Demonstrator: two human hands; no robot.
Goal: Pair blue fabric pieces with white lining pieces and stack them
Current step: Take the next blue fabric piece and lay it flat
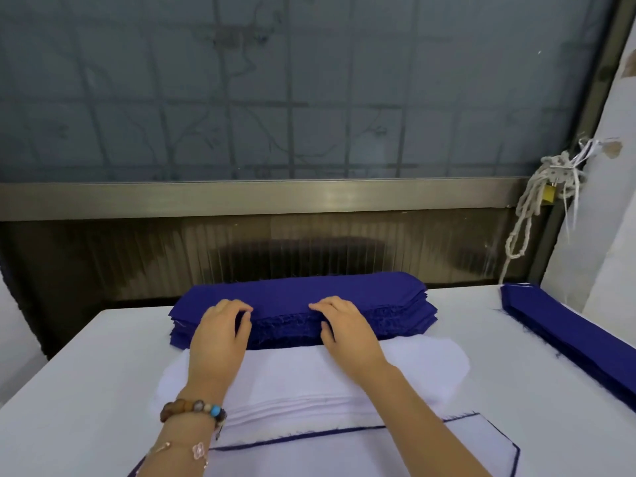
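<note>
Two hands, the left hand and right hand, each pinch the frayed near edge of the blue fabric stack, just behind the white lining stack.

I see thick stack of long dark-blue fabric pieces, frayed edges, lying flat; stack of white lining pieces touching its near side; white-on-blue pair nearest me.

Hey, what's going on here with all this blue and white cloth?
A person is sorting cut fabric. The left hand and right hand grip the near edge of the blue stack. The white lining stack lies just in front of it, and a finished pair, white over blue, lies nearest.
</note>
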